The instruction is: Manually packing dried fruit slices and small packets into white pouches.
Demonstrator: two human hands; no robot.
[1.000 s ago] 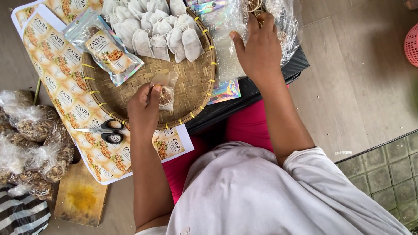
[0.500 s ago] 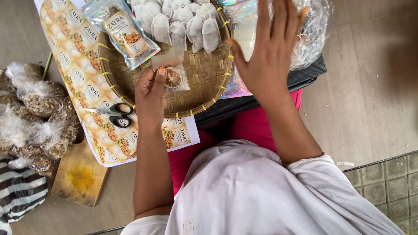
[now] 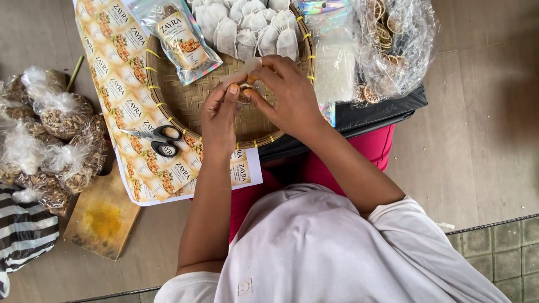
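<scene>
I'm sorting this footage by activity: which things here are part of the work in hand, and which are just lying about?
In hand:
left hand and right hand, both holding a small sachet
woven tray under them
white sachets piled on the tray

Lying about:
scissors on the label sheet
printed pouch
tied bags at left
wooden board

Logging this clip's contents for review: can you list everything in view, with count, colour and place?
Small pouch: one, translucent, pinched between both hands.
Woven tray: one, tan, centre.
Filled pouches: about a dozen, white, on the tray's far side.
Labelled packet: one, clear, on the tray.
Label sheets: yellow, left of and under the tray.
Scissors: one pair, black-handled, on the sheets.
Tied bags: several, clear, far left.
Wooden board: one, yellow-stained, lower left.
Plastic bag: clear, upper right.
Left hand, right hand: over the tray.
</scene>
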